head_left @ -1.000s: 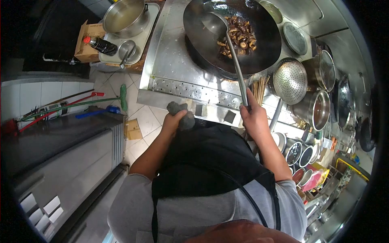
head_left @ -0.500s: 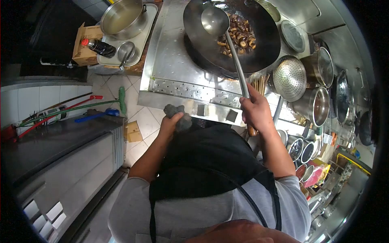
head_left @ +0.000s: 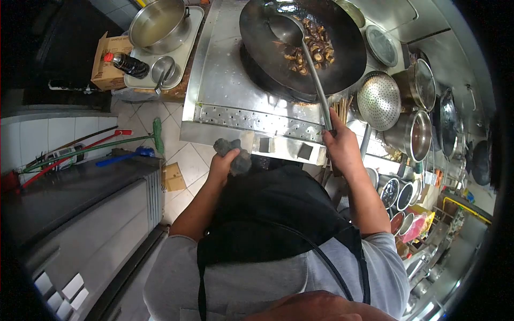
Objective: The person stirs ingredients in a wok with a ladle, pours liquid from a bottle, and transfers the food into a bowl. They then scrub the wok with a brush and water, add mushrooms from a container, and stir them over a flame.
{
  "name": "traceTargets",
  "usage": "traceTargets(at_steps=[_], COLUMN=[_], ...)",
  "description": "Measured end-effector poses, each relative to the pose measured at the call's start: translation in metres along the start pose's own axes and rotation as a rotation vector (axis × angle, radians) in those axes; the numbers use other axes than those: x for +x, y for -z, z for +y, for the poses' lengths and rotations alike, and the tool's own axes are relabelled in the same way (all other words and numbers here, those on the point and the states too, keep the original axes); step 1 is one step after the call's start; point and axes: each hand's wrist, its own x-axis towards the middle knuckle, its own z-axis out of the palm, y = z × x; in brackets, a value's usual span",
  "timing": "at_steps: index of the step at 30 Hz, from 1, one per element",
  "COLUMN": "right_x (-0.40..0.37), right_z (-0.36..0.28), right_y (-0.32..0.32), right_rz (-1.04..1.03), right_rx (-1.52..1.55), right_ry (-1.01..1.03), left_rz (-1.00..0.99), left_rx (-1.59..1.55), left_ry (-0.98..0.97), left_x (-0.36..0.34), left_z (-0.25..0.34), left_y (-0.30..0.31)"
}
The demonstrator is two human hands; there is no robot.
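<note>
My right hand point(head_left: 341, 145) is wrapped round the handle of a long metal ladle point(head_left: 316, 80). The ladle's bowl lies inside a large dark wok point(head_left: 342, 69), at the left edge of a heap of browned mushroom pieces point(head_left: 319, 49). My left hand point(head_left: 220, 165) grips a crumpled dark grey cloth point(head_left: 235, 155) in front of the stove's front edge, away from the wok. The wok rests on the steel stove point(head_left: 219, 80).
A tray point(head_left: 188, 67) at the upper left bears a pot point(head_left: 156, 40), a red-capped bottle point(head_left: 128, 65) and a small ladle. On the right are a perforated strainer point(head_left: 379, 101) and several steel pots. Brooms lie at the left.
The ladle's bowl has dipped lower into the wok and tilted beside the mushrooms. My right hand has shifted slightly right and down. My left hand still holds the cloth.
</note>
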Motion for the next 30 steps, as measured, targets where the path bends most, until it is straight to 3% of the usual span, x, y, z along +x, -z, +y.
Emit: traceTargets(at_steps=[5, 7, 8, 10, 17, 18, 21, 24, 30], right_x=[0.004, 0.003, -0.001, -0.009, -0.020, -0.021, -0.012, 0.000, -0.008], right_z=[-0.017, -0.014, -0.021, -0.035, -0.040, -0.040, -0.010, 0.014, 0.001], right_y=[0.018, 0.033, 0.040, 0.055, 0.062, 0.057, 0.024, 0.020, 0.038], right_rz=[-0.104, -0.225, -0.226, -0.316, -0.372, -0.371, -0.153, -0.099, -0.172], right_rx=[0.059, 0.430, 0.428, 0.748, 0.938, 0.939, 0.303, 0.183, 0.165], right_ry=[-0.122, -0.200, -0.200, -0.337, -0.376, -0.379, -0.117, -0.055, -0.139], left_rz=[-0.026, -0.033, -0.043, -0.045, -0.038, -0.038, 0.002, -0.032, -0.052], left_rx=[-0.031, -0.043, -0.051, -0.059, -0.075, -0.074, -0.083, -0.075, -0.082], left_ry=[-0.040, -0.041, -0.042, -0.045, -0.041, -0.039, -0.031, -0.050, -0.050], left_x=[-0.004, -0.004, -0.004, -0.005, -0.005, -0.007, -0.006, -0.002, 0.001], left_z=[-0.005, -0.008, -0.008, -0.007, -0.005, -0.003, -0.001, -0.007, -0.013], left_y=[0.004, 0.006, 0.007, 0.007, 0.003, 0.002, 0.000, 0.008, 0.017])
